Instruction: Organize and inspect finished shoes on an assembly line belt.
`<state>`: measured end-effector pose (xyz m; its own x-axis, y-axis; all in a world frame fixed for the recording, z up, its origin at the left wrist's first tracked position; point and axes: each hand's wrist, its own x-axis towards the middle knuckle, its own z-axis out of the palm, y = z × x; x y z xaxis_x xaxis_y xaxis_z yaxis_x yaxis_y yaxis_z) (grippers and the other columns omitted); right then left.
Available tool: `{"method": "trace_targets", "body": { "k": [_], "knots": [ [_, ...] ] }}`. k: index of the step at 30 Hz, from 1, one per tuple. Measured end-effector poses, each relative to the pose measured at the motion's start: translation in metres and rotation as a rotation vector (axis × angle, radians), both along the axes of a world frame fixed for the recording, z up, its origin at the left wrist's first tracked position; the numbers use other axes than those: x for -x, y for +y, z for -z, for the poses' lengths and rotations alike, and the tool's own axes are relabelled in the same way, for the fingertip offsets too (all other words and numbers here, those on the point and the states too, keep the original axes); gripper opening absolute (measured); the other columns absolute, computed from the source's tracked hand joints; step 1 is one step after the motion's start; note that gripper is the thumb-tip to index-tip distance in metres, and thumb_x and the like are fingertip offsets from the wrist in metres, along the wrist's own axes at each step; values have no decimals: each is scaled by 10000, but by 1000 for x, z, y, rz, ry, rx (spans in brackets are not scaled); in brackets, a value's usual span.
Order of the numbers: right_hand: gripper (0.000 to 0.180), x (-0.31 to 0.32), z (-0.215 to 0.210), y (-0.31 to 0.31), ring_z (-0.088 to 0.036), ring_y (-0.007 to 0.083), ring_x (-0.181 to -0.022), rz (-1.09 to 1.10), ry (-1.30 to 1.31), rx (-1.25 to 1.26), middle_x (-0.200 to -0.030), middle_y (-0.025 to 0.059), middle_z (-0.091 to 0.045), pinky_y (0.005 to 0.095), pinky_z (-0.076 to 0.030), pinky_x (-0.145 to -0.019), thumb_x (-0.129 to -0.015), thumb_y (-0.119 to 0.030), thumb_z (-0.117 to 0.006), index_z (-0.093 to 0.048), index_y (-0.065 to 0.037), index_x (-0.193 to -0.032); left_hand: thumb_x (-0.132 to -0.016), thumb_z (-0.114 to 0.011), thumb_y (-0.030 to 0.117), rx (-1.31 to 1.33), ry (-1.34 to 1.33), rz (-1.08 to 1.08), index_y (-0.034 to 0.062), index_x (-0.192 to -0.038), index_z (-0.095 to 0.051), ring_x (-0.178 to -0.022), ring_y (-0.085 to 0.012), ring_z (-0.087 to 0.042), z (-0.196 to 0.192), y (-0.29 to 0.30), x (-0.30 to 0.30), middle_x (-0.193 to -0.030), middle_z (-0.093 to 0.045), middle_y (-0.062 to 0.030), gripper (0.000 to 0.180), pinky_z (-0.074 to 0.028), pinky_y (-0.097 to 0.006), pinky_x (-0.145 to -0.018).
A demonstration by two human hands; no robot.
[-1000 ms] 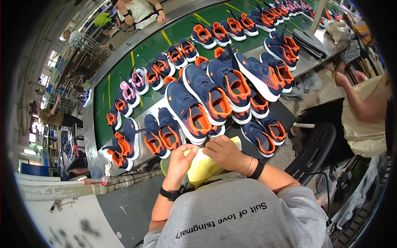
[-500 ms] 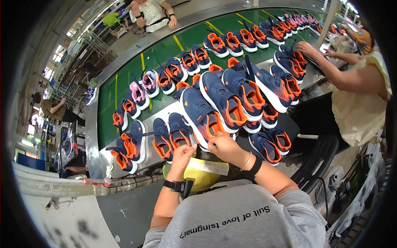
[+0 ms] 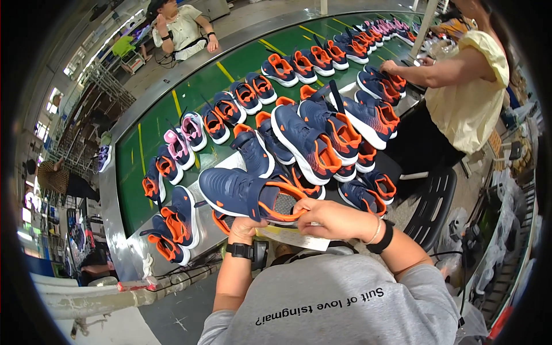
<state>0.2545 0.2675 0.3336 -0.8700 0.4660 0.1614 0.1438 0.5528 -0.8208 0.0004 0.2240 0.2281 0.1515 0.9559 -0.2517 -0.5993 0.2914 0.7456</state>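
Note:
A navy sneaker (image 3: 230,188) with orange lining and a white sole lies tilted in front of me, toe to the left. My left hand (image 3: 247,227) is closed on its near side, at the strap, with the fingers partly hidden. My right hand (image 3: 329,219) grips the collar at the heel, fingers bent. A grey speckled insole (image 3: 284,202) shows inside the opening. Right behind it stand more navy sneakers (image 3: 305,141), piled close together. Below my hands is a pale yellow piece with a white strip (image 3: 299,237), partly covered by my right hand.
A green conveyor belt (image 3: 133,192) with a metal border carries a row of navy and pink sneakers (image 3: 179,148). At the right, a co-worker in a yellow top (image 3: 471,98) reaches toward sneakers. Another person (image 3: 183,31) is across the belt. A black chair (image 3: 431,210) stands at my right.
The sneaker before me has turned sideways, toe now left, and both hands have closed on it. My right hand has moved to its heel. The whole view has shifted slightly.

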Motion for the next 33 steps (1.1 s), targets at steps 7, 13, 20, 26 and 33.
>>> {"method": "trace_targets", "body": {
  "k": [7, 13, 20, 26, 33],
  "knots": [
    [66, 15, -19, 2, -377, 360, -1154, 410, 41, -322, -1214, 184, -447, 438, -329, -949, -722, -122, -655, -631, -70, -754, -347, -825, -8, -327, 199, 65, 48, -1220, -466, -1039, -205, -545, -36, 12, -5, -1148, -560, -60, 946, -419, -346, -934],
    [101, 51, 8, -3, -304, 364, -1235, 420, -71, -393, -1265, 171, -423, 484, -280, -977, -713, -144, -656, -670, -54, -756, -400, -794, -36, -275, 108, 85, 58, -1197, -479, -1005, -184, -551, -50, 8, -15, -1113, -567, -48, 862, -435, -327, -905],
    [137, 68, 17, 3, -334, 345, -1214, 362, -159, -379, -1205, 124, -488, 447, -298, -959, -652, -141, -665, -688, -55, -757, -437, -768, -43, -168, 286, 48, 66, -1137, -515, -927, -162, -562, -38, -6, -3, -1036, -579, -26, 751, -460, -306, -846],
    [134, 84, 34, 6, -475, 254, -1012, 391, -299, -515, -986, 85, -561, 376, -348, -851, -641, -154, -610, -679, -63, -712, -481, -737, -47, -69, 361, 61, 76, -1055, -554, -833, -136, -564, -30, -17, 6, -940, -582, 2, 615, -479, -280, -773],
    [147, 78, 31, 9, -553, 270, -807, 349, -346, -508, -832, 119, -552, 369, -413, -696, -629, -167, -639, -642, -53, -720, -471, -736, -49, 8, 356, 67, 75, -1007, -588, -821, -145, -574, -14, -20, 16, -904, -599, 8, 571, -479, -282, -768]
  ]
}}
